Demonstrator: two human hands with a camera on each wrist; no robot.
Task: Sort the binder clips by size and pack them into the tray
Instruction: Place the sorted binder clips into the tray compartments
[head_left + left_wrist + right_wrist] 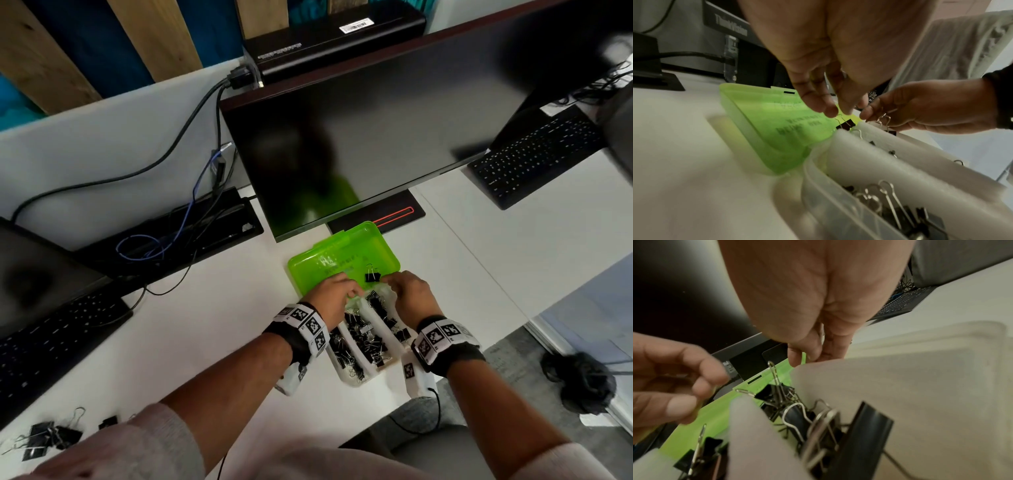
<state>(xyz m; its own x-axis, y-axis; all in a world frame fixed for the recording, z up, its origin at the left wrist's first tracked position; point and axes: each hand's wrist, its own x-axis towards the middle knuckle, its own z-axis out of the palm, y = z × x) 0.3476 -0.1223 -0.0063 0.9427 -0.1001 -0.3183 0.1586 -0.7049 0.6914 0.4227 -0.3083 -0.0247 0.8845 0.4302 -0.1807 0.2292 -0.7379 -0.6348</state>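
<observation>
A translucent white tray (pixel 354 378) with long compartments holds several black binder clips (pixel 366 337), and its green lid (pixel 337 255) lies open beyond it. One small black clip (pixel 372 276) sits on the lid by the hinge. My left hand (pixel 337 291) hovers just above that clip (pixel 845 125), fingertips (pixel 830 112) loosely bent and apart, holding nothing. My right hand (pixel 407 291) is at the tray's far end. Its fingertips (pixel 797 356) touch the tray wall (pixel 900 386) beside clips (pixel 797 415); whether they pinch anything is unclear.
A dark monitor (pixel 359 137) stands right behind the lid on its base (pixel 380 216). Keyboards lie at far left (pixel 51 335) and far right (pixel 534 154). Several loose binder clips (pixel 44 438) lie on the white desk near my left elbow. Cables (pixel 164 236) trail at the back left.
</observation>
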